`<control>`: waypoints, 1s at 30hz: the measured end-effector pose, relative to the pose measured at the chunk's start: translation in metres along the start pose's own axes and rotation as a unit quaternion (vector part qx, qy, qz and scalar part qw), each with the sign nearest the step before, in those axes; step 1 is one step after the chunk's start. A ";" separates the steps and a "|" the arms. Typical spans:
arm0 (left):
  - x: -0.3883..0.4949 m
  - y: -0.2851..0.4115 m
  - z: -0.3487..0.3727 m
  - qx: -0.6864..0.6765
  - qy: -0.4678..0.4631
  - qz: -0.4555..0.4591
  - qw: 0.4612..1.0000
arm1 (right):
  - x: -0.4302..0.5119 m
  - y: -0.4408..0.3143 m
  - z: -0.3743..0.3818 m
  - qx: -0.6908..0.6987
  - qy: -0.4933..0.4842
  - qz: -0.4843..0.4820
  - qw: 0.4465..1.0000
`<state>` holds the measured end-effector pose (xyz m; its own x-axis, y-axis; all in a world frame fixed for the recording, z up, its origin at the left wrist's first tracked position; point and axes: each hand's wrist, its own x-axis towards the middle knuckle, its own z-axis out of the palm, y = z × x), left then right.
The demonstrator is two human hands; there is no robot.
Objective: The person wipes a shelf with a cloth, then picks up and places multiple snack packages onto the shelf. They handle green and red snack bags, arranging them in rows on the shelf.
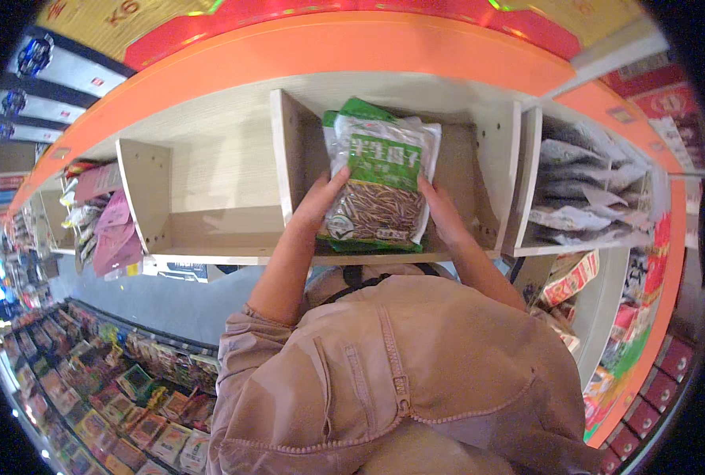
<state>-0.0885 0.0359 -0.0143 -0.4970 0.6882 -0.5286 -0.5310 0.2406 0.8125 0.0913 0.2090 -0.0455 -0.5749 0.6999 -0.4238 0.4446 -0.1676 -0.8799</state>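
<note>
A clear plastic bag of sunflower seeds (382,202) with a green printed label faces up between my hands. Under and behind it shows at least one more green-and-white bag (361,108), mostly hidden. My left hand (322,199) grips the left edge, thumb on the front. On the right edge, my right hand (438,208) has its thumb against the front, with its other fingers hidden behind. The bags are at the front of a pale wooden shelf compartment (462,178), between two upright dividers. Whether they rest on the shelf board cannot be told.
Left of the divider (281,154) is another pale compartment (221,166), and beyond it hang pink packets (115,225). Silvery packets (578,184) are stacked in the right compartment. An orange shelf edge (352,44) curves above. A display of packaged goods (121,398) stands at lower left.
</note>
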 end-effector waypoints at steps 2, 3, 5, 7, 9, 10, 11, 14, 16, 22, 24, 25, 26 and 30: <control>-0.009 0.002 0.002 0.008 -0.010 0.032 0.999 | -0.008 -0.009 -0.002 0.039 -0.065 -0.039 0.996; -0.013 0.005 0.002 0.027 -0.002 0.039 0.999 | -0.009 -0.014 0.002 0.056 -0.085 0.007 0.995; -0.021 0.011 0.002 0.089 0.086 -0.014 0.992 | -0.012 -0.023 0.005 0.110 -0.127 0.051 0.984; -0.036 0.016 0.004 0.112 0.089 0.063 0.988 | -0.012 -0.029 0.009 0.097 -0.212 0.059 0.971; -0.053 0.026 0.004 0.267 0.137 0.080 0.950 | -0.010 -0.032 0.016 0.067 -0.231 0.055 0.969; -0.059 0.027 0.009 0.307 0.172 0.085 0.932 | -0.009 -0.032 0.021 0.057 -0.234 0.017 0.970; -0.065 0.029 0.013 0.361 0.177 0.125 0.907 | -0.008 -0.031 0.025 0.050 -0.229 -0.022 0.972; -0.078 0.033 0.024 0.477 0.200 0.150 0.843 | -0.007 -0.026 0.033 0.054 -0.224 -0.056 0.971; -0.081 0.034 0.030 0.541 0.210 0.151 0.800 | -0.006 -0.024 0.033 0.043 -0.200 -0.068 0.976; -0.079 0.038 0.033 0.574 0.239 0.136 0.771 | -0.005 -0.032 0.021 0.013 -0.027 -0.166 0.986; -0.078 0.039 0.032 0.572 0.230 0.159 0.771 | -0.008 -0.040 0.018 -0.045 -0.030 -0.163 0.985; -0.078 0.039 0.031 0.567 0.224 0.173 0.773 | -0.011 -0.045 0.017 -0.064 -0.027 -0.180 0.981; -0.079 0.039 0.030 0.563 0.231 0.170 0.775 | -0.015 -0.049 0.014 -0.074 -0.032 -0.170 0.982; -0.087 0.048 0.031 0.426 0.228 0.212 0.849 | -0.037 -0.073 -0.010 -0.050 -0.002 -0.193 0.980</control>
<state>-0.0491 0.0087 0.0780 -0.8369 0.5467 -0.0257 0.3554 0.5786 0.7341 0.0872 0.2023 0.0370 -0.7164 0.6947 -0.0642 0.2584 0.1787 -0.9494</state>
